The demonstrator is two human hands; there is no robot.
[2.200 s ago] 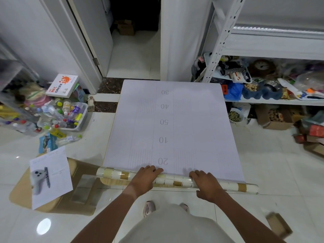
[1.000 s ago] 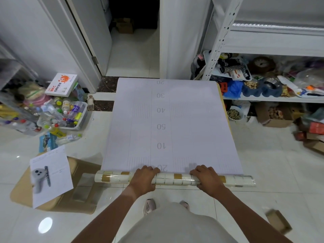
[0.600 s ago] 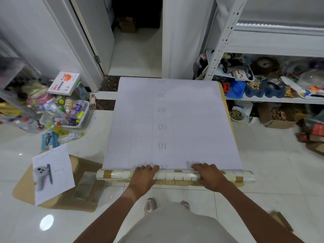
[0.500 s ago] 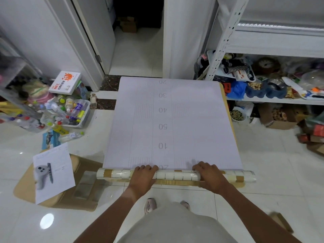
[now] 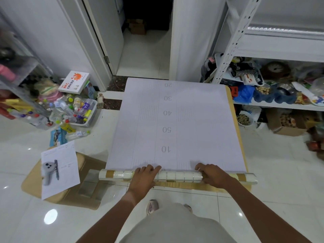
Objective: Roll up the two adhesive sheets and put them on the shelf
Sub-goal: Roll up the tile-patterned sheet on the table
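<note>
Backing paper faces up: the adhesive sheet [image 5: 175, 123] lies flat on the tiled floor [image 5: 273, 176] through the middle of the frame, its printed numbers running away from the camera, so it can be wound from the near edge. That near edge is already a thin tube, the rolled part [image 5: 178, 176], lying crosswise at the lower middle, its tile-patterned face turned outward. A tan strip showing along the right edge and beneath the tube looks like a second sheet [image 5: 235, 123] underneath, though how far it extends is hidden.

Both hands sit on top of the tube, spaced apart either side of its middle, which I judge keeps the winding even and stops it skewing to one end. The left hand [image 5: 144, 178] lies palm down over the roll, fingers fairly straight and close together, tips touching the flat paper just beyond. The right hand [image 5: 213, 175] does likewise, its fingers [image 5: 199, 168] a little more bent over the tube, pressing rather than clasping; whether the thumbs tuck beneath cannot be seen.

Most of the sheet is not yet rolled. The white shelf [image 5: 280, 106], crowded with oddments, stands at the right of the frame, well apart from the roll.
</note>
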